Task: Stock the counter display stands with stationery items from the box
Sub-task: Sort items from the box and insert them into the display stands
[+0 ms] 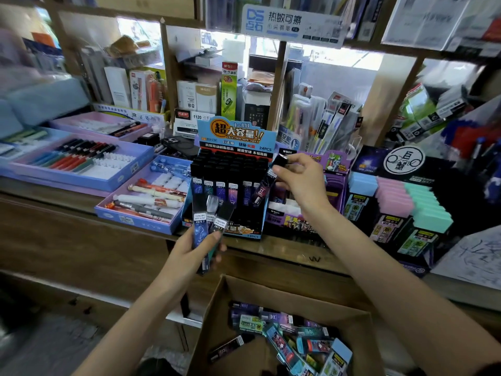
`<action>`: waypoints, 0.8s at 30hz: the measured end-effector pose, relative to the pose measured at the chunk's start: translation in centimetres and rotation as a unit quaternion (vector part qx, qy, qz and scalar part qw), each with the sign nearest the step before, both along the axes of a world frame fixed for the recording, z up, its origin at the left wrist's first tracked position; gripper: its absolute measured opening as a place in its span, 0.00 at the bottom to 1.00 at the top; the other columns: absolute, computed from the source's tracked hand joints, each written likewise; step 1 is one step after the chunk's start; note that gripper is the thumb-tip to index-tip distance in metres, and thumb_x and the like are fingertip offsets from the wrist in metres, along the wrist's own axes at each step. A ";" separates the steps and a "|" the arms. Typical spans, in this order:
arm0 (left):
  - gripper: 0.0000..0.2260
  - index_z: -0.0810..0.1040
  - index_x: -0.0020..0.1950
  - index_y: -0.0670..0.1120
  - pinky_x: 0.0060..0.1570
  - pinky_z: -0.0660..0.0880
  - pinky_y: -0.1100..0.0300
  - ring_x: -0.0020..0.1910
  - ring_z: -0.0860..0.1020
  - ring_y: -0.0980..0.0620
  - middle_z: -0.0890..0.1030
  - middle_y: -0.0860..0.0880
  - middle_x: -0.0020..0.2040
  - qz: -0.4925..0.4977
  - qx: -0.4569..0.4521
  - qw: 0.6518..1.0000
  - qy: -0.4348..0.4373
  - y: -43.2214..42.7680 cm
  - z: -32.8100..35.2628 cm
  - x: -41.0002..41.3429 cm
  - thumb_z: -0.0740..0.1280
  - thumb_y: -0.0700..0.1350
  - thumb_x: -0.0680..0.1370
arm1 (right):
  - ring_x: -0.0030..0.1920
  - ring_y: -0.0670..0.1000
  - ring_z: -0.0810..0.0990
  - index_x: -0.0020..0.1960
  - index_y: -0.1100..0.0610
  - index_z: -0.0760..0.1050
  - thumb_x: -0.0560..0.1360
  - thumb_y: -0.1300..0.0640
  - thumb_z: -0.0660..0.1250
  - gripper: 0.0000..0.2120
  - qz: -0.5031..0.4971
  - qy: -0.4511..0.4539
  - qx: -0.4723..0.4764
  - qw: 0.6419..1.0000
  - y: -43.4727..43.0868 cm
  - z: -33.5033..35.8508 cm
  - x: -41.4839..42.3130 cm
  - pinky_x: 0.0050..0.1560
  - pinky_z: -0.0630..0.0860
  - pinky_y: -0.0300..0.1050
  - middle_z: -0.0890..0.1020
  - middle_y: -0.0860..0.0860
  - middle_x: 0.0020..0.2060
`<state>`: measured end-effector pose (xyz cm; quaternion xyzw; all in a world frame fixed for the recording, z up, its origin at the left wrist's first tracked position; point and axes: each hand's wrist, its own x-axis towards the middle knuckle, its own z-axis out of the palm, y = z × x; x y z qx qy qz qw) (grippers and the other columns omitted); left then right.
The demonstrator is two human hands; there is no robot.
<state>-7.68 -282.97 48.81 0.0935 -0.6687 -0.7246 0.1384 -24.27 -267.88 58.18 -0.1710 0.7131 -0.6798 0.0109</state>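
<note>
A person stands at a wooden shop bench (284,248), seen from their own head, both bare arms reaching forward. The right hand (301,180) pinches one slim dark pencil-lead tube (267,180) by its black cap between thumb and fingers, tilted, its lower end at the right front corner of the blue lead-tube display stand (230,180). The left hand (195,253) is closed around a small fan of spare lead tubes (208,221), held upright just in front of the stand.

The stand looks nearly full: its back rows are packed with black caps, and the front row shows what seems to be a gap near the right side. To seat the tube well, I judge it should be brought upright first, lined up over the free slot, then lowered straight so it does not knock its neighbours.

Room is tight. A purple display stand (311,210) sits right beside the blue one, behind the right hand, and a purple pen tray (146,196) touches it on the left. The clearest open room is above the stand and back toward the person. An open cardboard box (217,308) of mixed stationery packs sits below the bench edge, between the forearms.
</note>
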 end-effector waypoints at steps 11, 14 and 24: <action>0.07 0.75 0.52 0.41 0.31 0.76 0.64 0.34 0.81 0.53 0.84 0.47 0.39 0.031 0.015 0.999 -0.014 -0.8 -0.1 0.6 0.65 0.43 0.77 | 0.45 0.53 0.82 0.48 0.54 0.75 0.72 0.63 0.71 0.08 0.035 0.084 0.133 0.987 -3.3 -1.6 0.2 0.46 0.81 0.50 0.83 0.53 0.41; 0.07 0.75 0.52 0.42 0.32 0.76 0.64 0.35 0.82 0.52 0.84 0.46 0.40 0.028 0.014 0.999 -0.015 -0.8 0.0 0.5 0.66 0.44 0.76 | 0.47 0.54 0.82 0.53 0.59 0.77 0.72 0.63 0.71 0.10 0.032 0.065 0.155 0.985 -3.7 -2.3 0.1 0.48 0.81 0.50 0.82 0.54 0.44; 0.07 0.75 0.52 0.42 0.31 0.76 0.64 0.36 0.82 0.52 0.84 0.46 0.40 0.021 0.024 0.999 -0.005 -0.3 0.4 0.6 0.66 0.44 0.76 | 0.31 0.56 0.79 0.32 0.65 0.75 0.75 0.51 0.68 0.20 -0.017 0.233 0.406 0.884 -4.1 -1.9 0.2 0.44 0.79 0.53 0.75 0.54 0.24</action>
